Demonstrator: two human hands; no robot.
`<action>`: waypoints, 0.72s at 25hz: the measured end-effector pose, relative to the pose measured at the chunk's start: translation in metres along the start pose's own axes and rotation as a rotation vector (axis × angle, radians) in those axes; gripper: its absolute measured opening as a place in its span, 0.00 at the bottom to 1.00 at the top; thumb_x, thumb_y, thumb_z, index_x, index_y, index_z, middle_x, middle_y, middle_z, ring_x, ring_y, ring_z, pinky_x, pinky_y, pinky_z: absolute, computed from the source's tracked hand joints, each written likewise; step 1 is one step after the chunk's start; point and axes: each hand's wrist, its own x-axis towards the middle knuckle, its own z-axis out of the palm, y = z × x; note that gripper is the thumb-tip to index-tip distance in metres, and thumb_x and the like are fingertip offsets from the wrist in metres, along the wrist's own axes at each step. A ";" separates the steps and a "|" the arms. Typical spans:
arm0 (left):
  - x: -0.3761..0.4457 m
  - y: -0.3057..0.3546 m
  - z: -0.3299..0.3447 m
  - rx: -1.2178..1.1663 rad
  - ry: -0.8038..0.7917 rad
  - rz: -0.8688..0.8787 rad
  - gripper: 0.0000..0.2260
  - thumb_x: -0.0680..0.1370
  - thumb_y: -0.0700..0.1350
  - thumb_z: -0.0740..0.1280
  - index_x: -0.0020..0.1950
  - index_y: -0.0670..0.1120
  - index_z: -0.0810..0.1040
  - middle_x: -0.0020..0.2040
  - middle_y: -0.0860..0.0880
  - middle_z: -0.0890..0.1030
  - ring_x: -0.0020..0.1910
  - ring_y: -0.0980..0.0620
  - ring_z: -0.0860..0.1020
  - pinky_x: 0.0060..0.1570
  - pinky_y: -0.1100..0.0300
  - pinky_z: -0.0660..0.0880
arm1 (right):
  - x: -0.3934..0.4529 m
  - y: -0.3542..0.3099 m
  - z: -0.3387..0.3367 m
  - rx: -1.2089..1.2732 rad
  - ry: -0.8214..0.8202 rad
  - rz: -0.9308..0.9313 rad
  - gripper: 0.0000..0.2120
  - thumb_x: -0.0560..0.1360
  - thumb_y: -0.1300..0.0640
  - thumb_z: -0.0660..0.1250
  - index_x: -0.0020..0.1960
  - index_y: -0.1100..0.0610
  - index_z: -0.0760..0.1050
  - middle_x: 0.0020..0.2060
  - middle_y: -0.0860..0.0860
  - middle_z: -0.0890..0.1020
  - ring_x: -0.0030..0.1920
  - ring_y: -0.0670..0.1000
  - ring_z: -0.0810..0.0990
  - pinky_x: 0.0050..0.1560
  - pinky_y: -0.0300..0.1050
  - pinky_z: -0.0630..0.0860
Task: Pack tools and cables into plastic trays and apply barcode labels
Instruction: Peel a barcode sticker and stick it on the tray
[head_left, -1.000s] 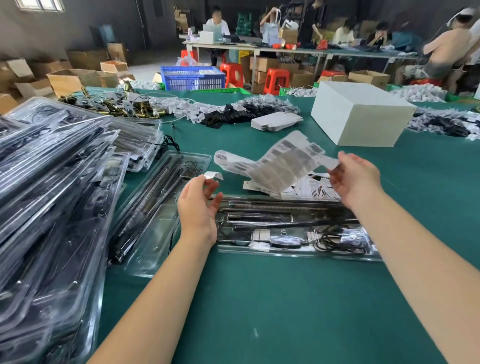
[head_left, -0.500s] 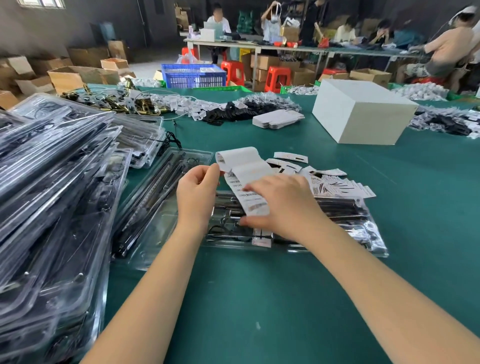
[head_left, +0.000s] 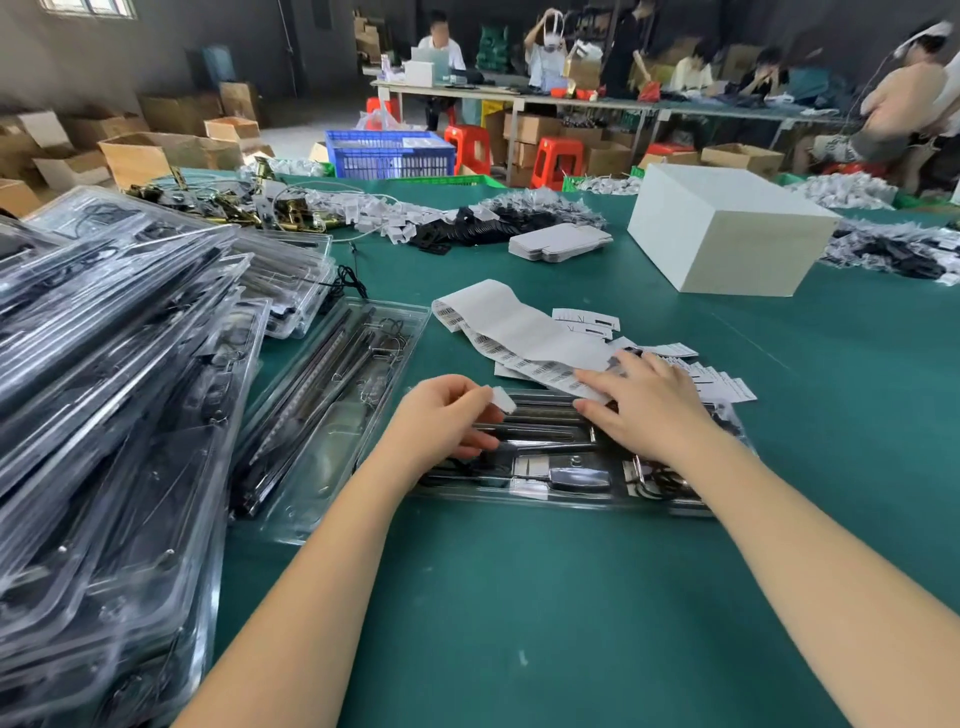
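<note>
Head view, left to right: stacked trays are being kept at the left; a small label is being pinched by the left hand over the packed tray; the label strip is being pressed flat by the right hand's straightened fingers.

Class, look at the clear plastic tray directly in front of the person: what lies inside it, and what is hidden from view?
The tray holds long dark metal tools and a coiled black cable. The left hand, pinching a label, and the right hand cover parts of it.

Green table; white label strip, black barcodes.
</note>
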 end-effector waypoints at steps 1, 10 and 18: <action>0.000 -0.001 0.001 0.028 -0.054 0.010 0.08 0.78 0.48 0.63 0.44 0.45 0.78 0.41 0.54 0.85 0.38 0.51 0.84 0.34 0.62 0.80 | -0.001 -0.003 -0.004 -0.021 0.098 -0.010 0.23 0.78 0.35 0.55 0.72 0.35 0.63 0.76 0.53 0.61 0.75 0.57 0.56 0.73 0.57 0.52; 0.002 -0.005 0.005 -0.174 -0.007 0.024 0.10 0.78 0.48 0.65 0.38 0.49 0.81 0.40 0.51 0.84 0.41 0.54 0.83 0.40 0.60 0.80 | -0.063 -0.097 0.002 0.609 0.662 -0.171 0.04 0.70 0.52 0.72 0.45 0.47 0.82 0.39 0.44 0.81 0.44 0.50 0.79 0.49 0.49 0.72; -0.004 -0.004 0.011 -0.056 0.019 0.066 0.10 0.76 0.49 0.67 0.37 0.52 0.84 0.38 0.52 0.85 0.38 0.56 0.83 0.34 0.67 0.76 | -0.061 -0.090 0.019 0.325 0.878 -0.097 0.05 0.69 0.51 0.75 0.42 0.49 0.81 0.35 0.47 0.76 0.38 0.54 0.77 0.41 0.46 0.64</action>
